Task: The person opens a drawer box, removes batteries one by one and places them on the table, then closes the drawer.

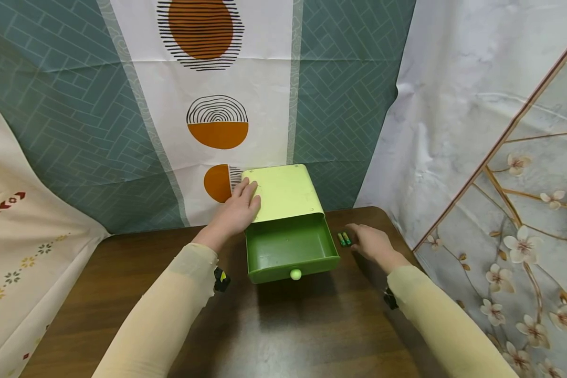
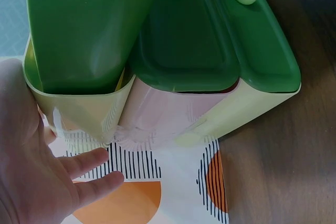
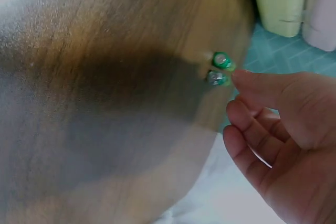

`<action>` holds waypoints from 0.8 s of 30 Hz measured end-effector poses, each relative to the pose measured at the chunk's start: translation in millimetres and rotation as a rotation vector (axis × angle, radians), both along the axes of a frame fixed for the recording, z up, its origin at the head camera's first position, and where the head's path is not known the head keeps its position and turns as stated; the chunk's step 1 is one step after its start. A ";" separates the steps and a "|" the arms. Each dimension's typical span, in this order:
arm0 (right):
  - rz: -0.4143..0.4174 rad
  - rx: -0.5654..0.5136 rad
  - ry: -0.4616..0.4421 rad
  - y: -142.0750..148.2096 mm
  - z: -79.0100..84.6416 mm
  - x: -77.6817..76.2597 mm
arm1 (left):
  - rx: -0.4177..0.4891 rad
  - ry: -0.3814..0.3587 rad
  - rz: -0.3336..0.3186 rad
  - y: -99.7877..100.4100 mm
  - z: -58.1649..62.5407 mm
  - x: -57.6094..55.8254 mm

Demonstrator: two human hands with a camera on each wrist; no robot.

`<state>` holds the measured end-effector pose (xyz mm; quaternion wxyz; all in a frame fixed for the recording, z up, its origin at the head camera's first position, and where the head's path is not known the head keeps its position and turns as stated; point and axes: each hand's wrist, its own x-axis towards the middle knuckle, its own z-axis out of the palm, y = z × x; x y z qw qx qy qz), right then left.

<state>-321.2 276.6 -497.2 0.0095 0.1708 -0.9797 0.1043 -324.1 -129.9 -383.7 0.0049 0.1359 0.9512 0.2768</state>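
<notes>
A small drawer unit with a pale yellow-green top stands at the back of the table. Its green top drawer is pulled out, bare inside, with a round light-green knob on its front. My left hand rests at the unit's upper left edge with the fingers spread. To the right of the drawer, two small green batteries lie side by side on the wood. My right hand is just right of them, fingers loosely bent. In the right wrist view its thumb tip is close beside the batteries, with nothing held.
Below the pulled-out drawer, the left wrist view shows two closed green drawer fronts, one in a pinkish casing. The brown wooden table runs back to a patterned cloth. A floral cloth hangs along the right side.
</notes>
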 end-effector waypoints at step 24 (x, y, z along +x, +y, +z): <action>0.037 -0.080 0.208 -26.2 36.7 47.6 | 0.004 0.008 -0.009 -1.2 0.5 0.6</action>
